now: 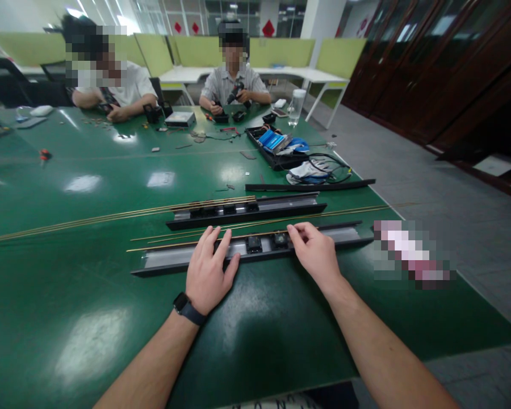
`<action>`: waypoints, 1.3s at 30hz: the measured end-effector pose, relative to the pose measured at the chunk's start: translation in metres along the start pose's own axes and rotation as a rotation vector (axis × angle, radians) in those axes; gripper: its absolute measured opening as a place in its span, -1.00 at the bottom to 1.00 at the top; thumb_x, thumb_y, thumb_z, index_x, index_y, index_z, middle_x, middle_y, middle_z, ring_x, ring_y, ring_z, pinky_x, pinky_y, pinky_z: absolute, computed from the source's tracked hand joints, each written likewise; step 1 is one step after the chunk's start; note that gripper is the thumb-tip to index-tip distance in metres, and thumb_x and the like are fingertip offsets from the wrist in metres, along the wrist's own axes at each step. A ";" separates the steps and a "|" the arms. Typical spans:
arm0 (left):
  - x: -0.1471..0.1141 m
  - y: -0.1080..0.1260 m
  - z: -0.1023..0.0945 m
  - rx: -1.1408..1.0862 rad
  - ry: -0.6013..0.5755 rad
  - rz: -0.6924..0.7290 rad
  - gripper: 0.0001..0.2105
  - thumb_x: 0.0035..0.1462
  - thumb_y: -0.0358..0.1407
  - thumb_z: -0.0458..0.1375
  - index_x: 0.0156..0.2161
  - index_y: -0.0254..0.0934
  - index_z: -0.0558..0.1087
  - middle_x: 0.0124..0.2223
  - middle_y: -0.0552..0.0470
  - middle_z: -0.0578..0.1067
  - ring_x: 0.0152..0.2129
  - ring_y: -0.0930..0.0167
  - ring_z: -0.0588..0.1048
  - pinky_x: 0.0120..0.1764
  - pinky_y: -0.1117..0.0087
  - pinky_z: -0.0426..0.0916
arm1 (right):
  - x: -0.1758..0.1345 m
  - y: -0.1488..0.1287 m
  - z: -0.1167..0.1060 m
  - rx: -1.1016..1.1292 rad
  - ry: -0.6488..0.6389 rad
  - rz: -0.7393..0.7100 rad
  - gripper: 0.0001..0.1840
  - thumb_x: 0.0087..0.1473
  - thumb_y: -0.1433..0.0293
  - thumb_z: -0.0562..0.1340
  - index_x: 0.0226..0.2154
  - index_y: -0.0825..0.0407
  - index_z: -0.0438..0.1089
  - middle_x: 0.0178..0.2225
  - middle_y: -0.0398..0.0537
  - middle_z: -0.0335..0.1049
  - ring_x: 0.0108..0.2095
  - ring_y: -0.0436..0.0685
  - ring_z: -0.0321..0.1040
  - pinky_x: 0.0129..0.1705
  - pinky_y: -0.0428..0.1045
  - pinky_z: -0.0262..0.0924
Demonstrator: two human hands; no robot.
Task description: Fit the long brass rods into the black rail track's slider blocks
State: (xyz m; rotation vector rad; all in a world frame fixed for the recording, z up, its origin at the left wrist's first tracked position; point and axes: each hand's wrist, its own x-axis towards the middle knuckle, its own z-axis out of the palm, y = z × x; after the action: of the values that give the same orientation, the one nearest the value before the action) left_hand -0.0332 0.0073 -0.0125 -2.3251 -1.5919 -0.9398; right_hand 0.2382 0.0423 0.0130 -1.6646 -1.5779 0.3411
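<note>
A long black channel [166, 258] with a pale inner floor lies crosswise in front of me, and small square black parts [254, 244] sit inside it. My left hand [208, 275], with a watch on its wrist, rests over the channel, fingers stretched and spread. One of the black parts is partly hidden behind those fingers. At the channel's far edge runs a thin brass rod [153, 247]. My right hand [317, 255] pinches this rod near the right-hand black part. Other thin brass rods [344, 212] lie just beyond.
Behind lies a second black channel [247, 217] with brass rods [89, 218] across it. Farther are a black strip [310, 186], gloves [309, 170], a black tray [276, 162] and a clear cup [297, 108]. Two people [234, 79] sit across the green table [89, 318].
</note>
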 end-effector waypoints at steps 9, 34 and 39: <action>0.000 0.000 0.001 0.004 -0.001 -0.005 -0.44 0.36 -0.18 0.18 0.39 -0.27 0.29 0.37 -0.30 0.34 0.41 0.03 0.23 0.34 -0.05 0.30 | 0.000 0.002 0.003 -0.023 -0.023 -0.019 -0.59 0.31 0.00 0.19 -0.24 -0.07 0.58 -0.42 -0.10 0.59 -0.39 0.14 0.53 -0.27 0.00 0.21; 0.000 0.000 0.000 -0.021 -0.008 -0.011 -0.42 0.37 -0.19 0.17 0.43 -0.19 0.23 0.39 -0.28 0.32 0.42 0.00 0.20 0.33 -0.11 0.30 | 0.002 -0.002 0.000 -0.035 -0.032 -0.002 -0.58 0.32 0.00 0.16 -0.29 -0.07 0.55 -0.39 -0.06 0.62 -0.37 0.19 0.54 -0.26 0.03 0.24; 0.000 0.000 0.000 -0.008 -0.005 -0.006 -0.44 0.37 -0.19 0.16 0.41 -0.23 0.26 0.39 -0.30 0.32 0.43 0.02 0.20 0.34 -0.08 0.29 | 0.002 -0.002 0.000 -0.051 -0.034 -0.002 -0.58 0.32 0.01 0.15 -0.29 -0.07 0.56 -0.38 -0.05 0.62 -0.36 0.18 0.54 -0.25 0.02 0.24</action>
State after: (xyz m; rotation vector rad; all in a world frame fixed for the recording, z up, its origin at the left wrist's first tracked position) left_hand -0.0330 0.0073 -0.0124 -2.3313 -1.6002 -0.9438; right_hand 0.2375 0.0443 0.0149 -1.7045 -1.6255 0.3325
